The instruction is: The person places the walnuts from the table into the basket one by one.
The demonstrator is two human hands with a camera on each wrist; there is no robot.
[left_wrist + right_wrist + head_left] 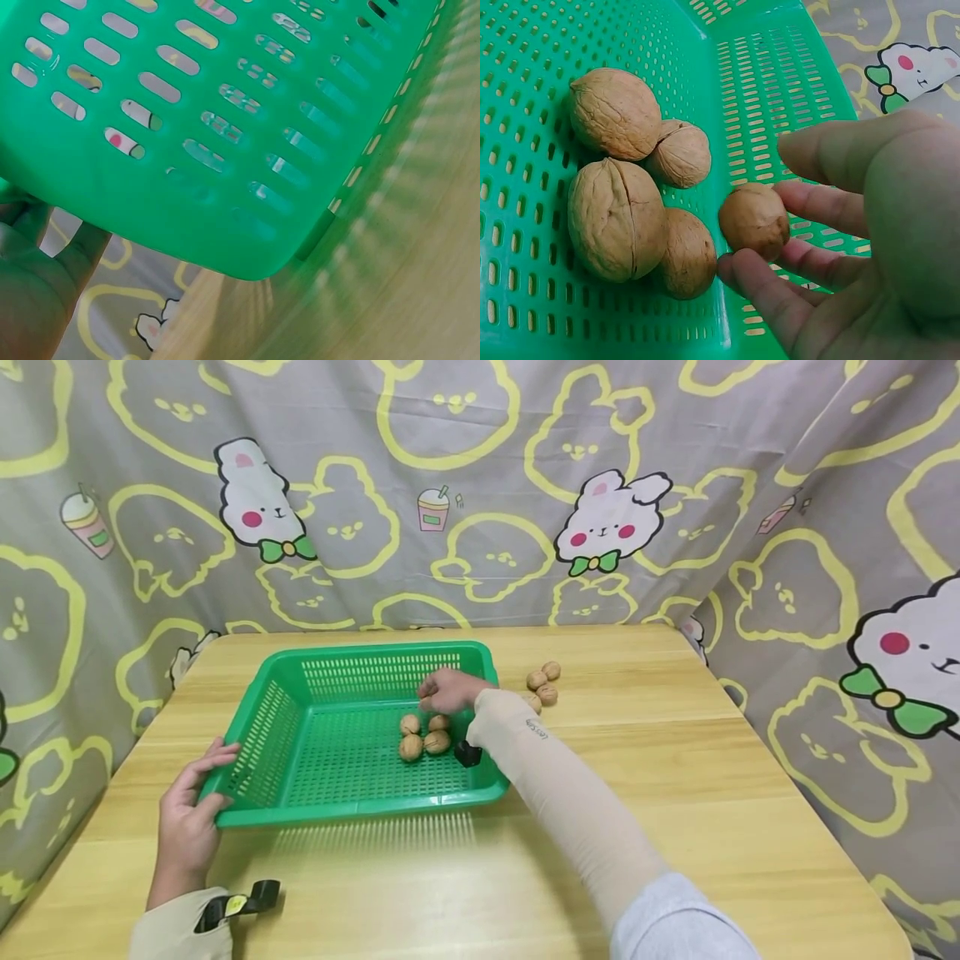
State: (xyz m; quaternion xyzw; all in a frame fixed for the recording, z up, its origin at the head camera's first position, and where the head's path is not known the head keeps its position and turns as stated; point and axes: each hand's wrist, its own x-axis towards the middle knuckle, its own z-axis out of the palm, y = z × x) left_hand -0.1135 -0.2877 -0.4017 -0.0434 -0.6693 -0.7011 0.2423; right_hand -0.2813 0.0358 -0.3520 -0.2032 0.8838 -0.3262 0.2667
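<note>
And here at the far left the left hand (pixel 191 810) has the green basket (pixel 337 814) by its eight o'clock corner, thumb on the near rim, fingers curled over the side, a firm grip around the plastic. Across the slotted floor to the right, and there's the load: four walnuts (pixel 410 747) bunched in two pairs, set off toward three o'clock of the basket's middle. Just beyond them, at the cluster's twelve o'clock, a fifth walnut (pixel 754 221) sits at the fingertips of the right hand (pixel 450 692), which reaches inside at the basket's two o'clock. Look at those fingers, spread around the nut, thumb well clear of it; whether they bear its weight, one cannot tell. Past the right wall, between two and three o'clock, four more walnuts (pixel 547 695) lie on the wooden table (pixel 675 777), outside the basket, one partly hidden behind the right sleeve (pixel 570 793).
</note>
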